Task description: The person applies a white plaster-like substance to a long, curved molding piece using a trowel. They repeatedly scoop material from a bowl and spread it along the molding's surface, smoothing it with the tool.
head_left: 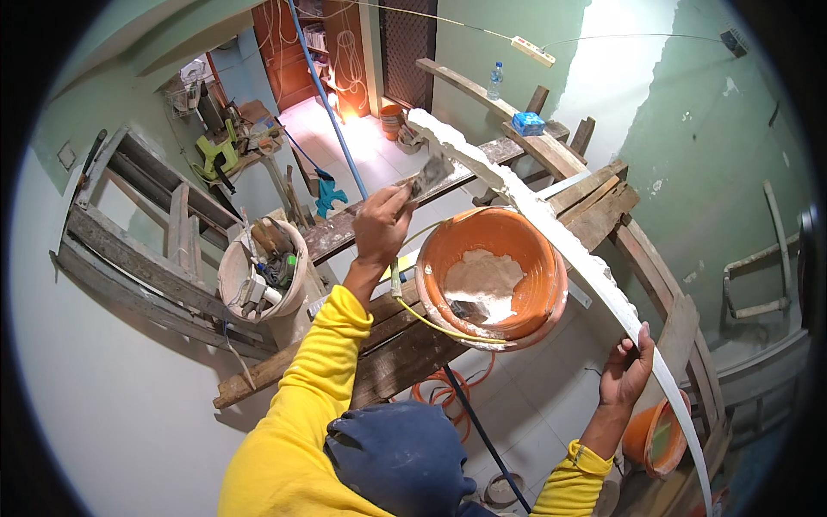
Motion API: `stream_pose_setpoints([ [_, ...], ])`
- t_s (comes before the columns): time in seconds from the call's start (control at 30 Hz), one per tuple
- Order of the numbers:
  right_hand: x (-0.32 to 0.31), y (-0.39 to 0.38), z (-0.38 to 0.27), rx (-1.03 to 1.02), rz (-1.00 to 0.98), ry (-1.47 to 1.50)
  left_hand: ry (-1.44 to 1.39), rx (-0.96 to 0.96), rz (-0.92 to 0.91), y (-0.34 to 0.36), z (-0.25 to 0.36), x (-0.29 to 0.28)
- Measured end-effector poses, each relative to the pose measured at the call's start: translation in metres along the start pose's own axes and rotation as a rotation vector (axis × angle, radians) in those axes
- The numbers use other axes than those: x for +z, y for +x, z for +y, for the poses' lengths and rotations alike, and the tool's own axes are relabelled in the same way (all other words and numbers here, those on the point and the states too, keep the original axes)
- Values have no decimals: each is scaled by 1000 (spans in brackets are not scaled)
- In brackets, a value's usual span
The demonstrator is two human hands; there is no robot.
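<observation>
My left hand (383, 226) is closed round a putty knife (433, 175), its blade close to a long white strip (573, 246). Thick, lumpy white plaster (465, 152) coats the strip's far part. Low on the right, my right hand (627, 366) grips the strip's bare near part, fingers curled at its edge. Between my hands stands an orange bucket (431, 289) with a pale, powdery mix (484, 277) inside. A small flat blade (469, 310) rests in the mix. The bucket's yellow-green handle (444, 327) hangs over its near side.
Wooden scaffold planks (401, 366) run beneath the bucket. To the left, a pale bucket (263, 269) holds tools beside a grey wooden frame (129, 250). A water bottle (495, 80) and a blue packet (527, 123) sit on far boards. Another orange bucket (656, 439) is at lower right.
</observation>
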State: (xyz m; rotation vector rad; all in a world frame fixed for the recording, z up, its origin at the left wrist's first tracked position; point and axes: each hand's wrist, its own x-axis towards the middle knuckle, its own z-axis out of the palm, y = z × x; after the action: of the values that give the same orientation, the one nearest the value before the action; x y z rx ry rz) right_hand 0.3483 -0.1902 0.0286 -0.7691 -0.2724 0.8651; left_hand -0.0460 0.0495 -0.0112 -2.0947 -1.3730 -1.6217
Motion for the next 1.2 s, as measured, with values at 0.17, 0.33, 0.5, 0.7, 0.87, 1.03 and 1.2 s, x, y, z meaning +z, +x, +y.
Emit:
stream_pose_setpoints([
  [0.17, -5, 4, -3, -2, -4, -5, -78, 84, 80, 0, 42, -22],
  [0.33, 0, 5, 3, -1, 12, 0, -114, 154, 24, 14, 89, -6],
  [0.5, 8, 4, -2, -4, 6, -9, -110, 141, -116, -8, 97, 1],
  [0.7, 5, 6, -13, -30, -22, -10, -667, -64, -311, -17, 98, -5],
  [0.87, 14, 1, -9, -29, 11, 0, -1237, -423, -734, 16, 100, 12],
  [1.03, 8, 8, -11, -42, 7, 19, -1374, -608, -896, 3, 88, 16],
  [1.2, 7, 10, -19, -54, 13, 23, -1346, -894, -938, -23, 82, -9],
])
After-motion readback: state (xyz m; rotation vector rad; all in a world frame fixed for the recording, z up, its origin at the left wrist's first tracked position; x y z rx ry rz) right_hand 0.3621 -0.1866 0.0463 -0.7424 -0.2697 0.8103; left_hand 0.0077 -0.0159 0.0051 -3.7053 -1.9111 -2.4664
